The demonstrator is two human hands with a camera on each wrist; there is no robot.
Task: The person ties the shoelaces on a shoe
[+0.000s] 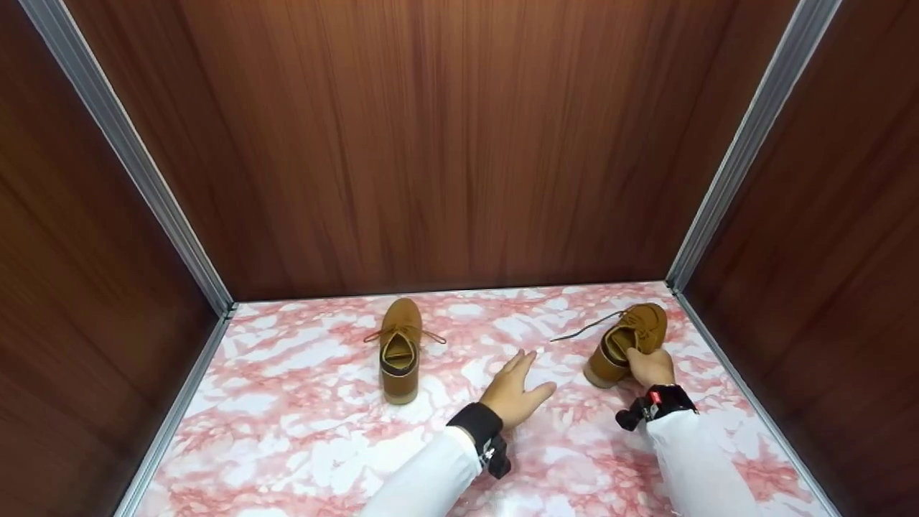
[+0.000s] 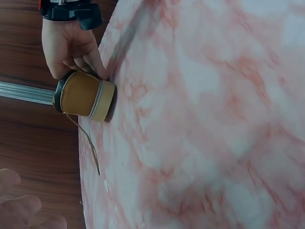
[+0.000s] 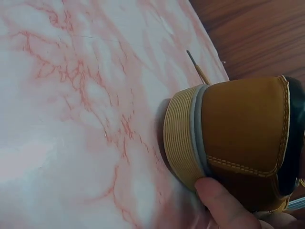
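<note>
Toward the right of the table, a brown lace-up shoe stands with its toe turned to the far right. My right hand grips its near side, thumb at the collar; in the right wrist view a finger lies against the side by the ribbed sole. One loose lace trails left from this shoe. My left hand hovers over the middle of the table, fingers spread and holding nothing. Left of it stands the matching shoe, toe toward the back wall, its lace tied in a bow.
The table top has a pink and white marbled pattern. A brown wood-grain panel rises at the back, with similar panels on both sides. Grey metal rails run along the side edges.
</note>
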